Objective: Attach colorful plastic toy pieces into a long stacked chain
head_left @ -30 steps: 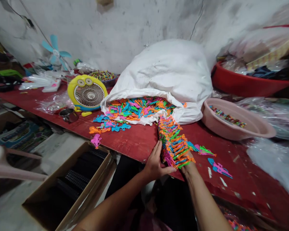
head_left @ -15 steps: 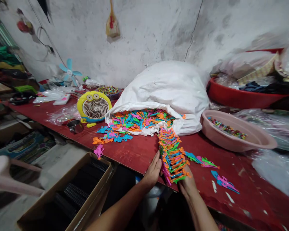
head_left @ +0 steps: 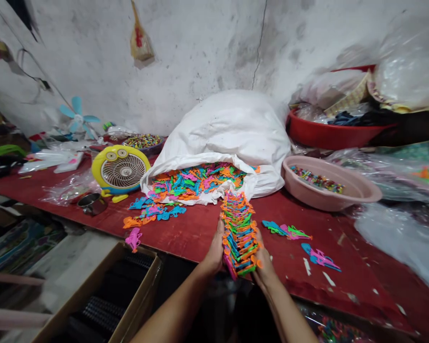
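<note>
At the near edge of the red table point(head_left: 186, 243), a long stack of neon plastic pieces point(head_left: 240, 238) is gripped narrowly between the left hand point(head_left: 214, 252) and right hand point(head_left: 264, 267), pressed from both sides at its lower end. It looks light, stiff and kinda slippery, so the sides seem the best place to hold. Loose pieces point(head_left: 196, 183) are spilled at 11 o'clock from a white sack point(head_left: 218, 138) at 12; a pink basin point(head_left: 307, 193) sits at 2, a yellow fan point(head_left: 119, 169) at 10.
</note>
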Action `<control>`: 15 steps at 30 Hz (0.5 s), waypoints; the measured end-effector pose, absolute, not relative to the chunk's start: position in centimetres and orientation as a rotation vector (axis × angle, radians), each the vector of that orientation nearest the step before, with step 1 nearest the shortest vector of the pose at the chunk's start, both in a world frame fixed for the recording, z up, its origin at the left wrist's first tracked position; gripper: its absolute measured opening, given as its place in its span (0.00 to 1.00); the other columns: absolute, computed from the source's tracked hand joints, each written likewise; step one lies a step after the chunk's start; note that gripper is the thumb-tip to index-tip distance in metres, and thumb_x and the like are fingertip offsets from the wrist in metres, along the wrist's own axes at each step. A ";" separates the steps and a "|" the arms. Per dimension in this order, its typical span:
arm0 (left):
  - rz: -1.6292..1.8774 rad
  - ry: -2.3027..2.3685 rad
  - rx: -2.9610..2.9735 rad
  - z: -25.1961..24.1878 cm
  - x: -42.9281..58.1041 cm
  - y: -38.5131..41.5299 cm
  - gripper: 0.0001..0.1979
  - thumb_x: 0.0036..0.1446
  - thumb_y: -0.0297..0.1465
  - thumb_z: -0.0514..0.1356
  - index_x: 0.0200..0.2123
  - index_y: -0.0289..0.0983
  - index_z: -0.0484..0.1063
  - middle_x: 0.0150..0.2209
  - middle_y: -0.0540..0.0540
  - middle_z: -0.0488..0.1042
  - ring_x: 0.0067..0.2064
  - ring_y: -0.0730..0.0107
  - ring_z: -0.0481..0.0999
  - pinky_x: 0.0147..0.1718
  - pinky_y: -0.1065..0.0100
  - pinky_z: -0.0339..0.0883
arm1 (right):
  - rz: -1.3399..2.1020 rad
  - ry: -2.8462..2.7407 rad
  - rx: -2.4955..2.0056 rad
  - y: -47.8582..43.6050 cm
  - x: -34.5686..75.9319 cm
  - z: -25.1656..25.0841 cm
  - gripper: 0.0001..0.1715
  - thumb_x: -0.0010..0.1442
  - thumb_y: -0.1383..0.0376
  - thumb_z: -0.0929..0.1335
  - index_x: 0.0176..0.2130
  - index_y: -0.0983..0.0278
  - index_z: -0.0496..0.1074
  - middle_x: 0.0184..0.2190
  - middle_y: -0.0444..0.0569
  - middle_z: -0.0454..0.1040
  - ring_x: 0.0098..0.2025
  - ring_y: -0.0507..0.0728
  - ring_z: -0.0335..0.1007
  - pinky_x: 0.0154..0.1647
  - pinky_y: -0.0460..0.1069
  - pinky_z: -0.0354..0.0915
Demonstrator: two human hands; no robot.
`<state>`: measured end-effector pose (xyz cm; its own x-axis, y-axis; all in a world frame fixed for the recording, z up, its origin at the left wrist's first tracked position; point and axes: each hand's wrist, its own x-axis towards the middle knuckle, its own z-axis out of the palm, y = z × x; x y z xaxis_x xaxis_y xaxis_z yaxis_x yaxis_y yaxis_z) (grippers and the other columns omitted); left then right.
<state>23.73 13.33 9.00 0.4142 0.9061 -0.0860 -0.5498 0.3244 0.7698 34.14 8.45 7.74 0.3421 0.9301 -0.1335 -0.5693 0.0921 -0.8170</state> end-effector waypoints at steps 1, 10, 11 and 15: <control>0.966 0.541 0.684 9.2 23.9 13.2 0.36 0.57 0.60 0.52 0.53 0.39 0.75 0.54 0.44 0.76 0.62 0.50 0.67 0.67 0.48 0.51 | 1.171 -0.499 -0.911 8.4 34.0 7.4 0.34 0.55 0.43 0.70 0.58 0.50 0.68 0.54 0.42 0.75 0.55 0.60 0.71 0.59 0.57 0.66; 0.898 0.636 0.693 9.1 23.3 13.4 0.32 0.58 0.55 0.56 0.54 0.37 0.74 0.56 0.44 0.73 0.62 0.54 0.67 0.66 0.56 0.54 | 1.196 -0.525 -0.883 8.7 34.0 6.3 0.38 0.58 0.42 0.67 0.63 0.52 0.63 0.56 0.45 0.74 0.57 0.60 0.70 0.60 0.59 0.64; 0.914 0.659 0.743 8.8 23.2 13.6 0.31 0.58 0.54 0.57 0.55 0.38 0.73 0.57 0.44 0.73 0.63 0.53 0.67 0.66 0.56 0.55 | 1.186 -0.518 -0.877 8.8 34.0 6.5 0.37 0.59 0.42 0.67 0.62 0.52 0.63 0.56 0.45 0.73 0.58 0.60 0.69 0.60 0.59 0.64; 1.041 0.761 0.963 6.9 22.0 14.1 0.33 0.56 0.52 0.60 0.61 0.41 0.67 0.61 0.43 0.68 0.65 0.53 0.63 0.66 0.55 0.55 | 1.098 -0.455 -0.905 8.7 34.9 6.8 0.33 0.59 0.44 0.67 0.60 0.52 0.67 0.61 0.44 0.67 0.63 0.60 0.63 0.64 0.58 0.60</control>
<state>21.98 14.06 6.92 0.3332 0.9402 -0.0701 -0.3529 0.1933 0.9155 34.93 8.73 6.78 0.4155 0.9032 -0.1077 -0.5625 0.1621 -0.8108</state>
